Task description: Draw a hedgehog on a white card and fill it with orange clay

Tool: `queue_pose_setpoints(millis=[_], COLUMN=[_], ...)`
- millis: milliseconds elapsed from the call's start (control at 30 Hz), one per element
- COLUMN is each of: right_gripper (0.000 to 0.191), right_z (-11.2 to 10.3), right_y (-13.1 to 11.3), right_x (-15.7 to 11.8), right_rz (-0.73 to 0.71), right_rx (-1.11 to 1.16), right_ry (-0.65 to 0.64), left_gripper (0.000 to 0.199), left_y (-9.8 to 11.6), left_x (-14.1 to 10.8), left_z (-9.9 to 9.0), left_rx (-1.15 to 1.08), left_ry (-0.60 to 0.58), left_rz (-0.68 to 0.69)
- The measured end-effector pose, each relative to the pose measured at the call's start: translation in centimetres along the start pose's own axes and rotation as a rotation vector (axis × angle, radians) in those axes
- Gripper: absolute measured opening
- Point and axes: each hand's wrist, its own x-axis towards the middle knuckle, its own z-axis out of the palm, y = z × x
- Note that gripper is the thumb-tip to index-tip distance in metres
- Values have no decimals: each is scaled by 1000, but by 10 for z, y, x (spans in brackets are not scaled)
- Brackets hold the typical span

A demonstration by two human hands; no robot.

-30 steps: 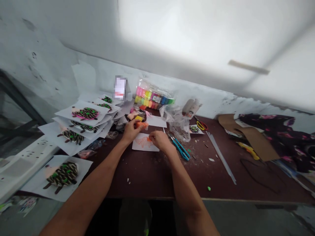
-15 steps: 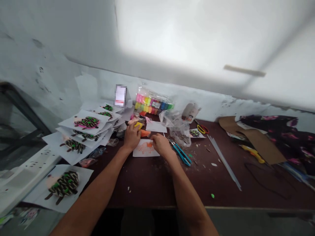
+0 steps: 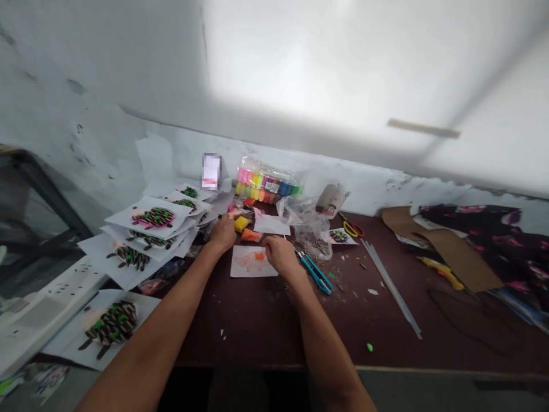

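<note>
Scuffed whitish wall [image 3: 47,103] behind a dark brown worktop [image 3: 253,326]. Left hand [image 3: 223,233] is curled beside a yellow packet [image 3: 241,224], orange animal drawing [image 3: 249,261] lies flat between, right hand [image 3: 279,254] bunched at its edge. Can't tell if either's pinching anything.

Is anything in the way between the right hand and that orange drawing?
Nothing visible: the right hand overlaps the right edge of the drawing. The orange packet lies beyond its far edge, not between them.
</note>
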Motion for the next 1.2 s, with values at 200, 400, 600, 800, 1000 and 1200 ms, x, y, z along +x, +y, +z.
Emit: queue_pose_setpoints(millis=[200,400,600,800,1000,1200], right_gripper=[27,32,40,30,25,26], right_z=[0,12,15,19,19,18], right_y=[2,6,18,13,2,4], right_x=[-1,9,18,17,13,15], right_rz=[18,68,142,150,50,55], right_rx=[66,732,1215,1291,1205,1211], right_ry=[90,350,359,331,229,259], left_gripper=[46,41,31,42,49,38], left_y=[3,27,49,52,47,39], left_x=[-8,-41,-64,-62,-56,-54], left_z=[-17,-36,-34,-27,-24,-26], left_rx=[-173,-419,-626,-1146,-1468,-1336], left_ry=[238,293,152,198,-78,-52], left_rz=[39,299,489,68,-125,-25])
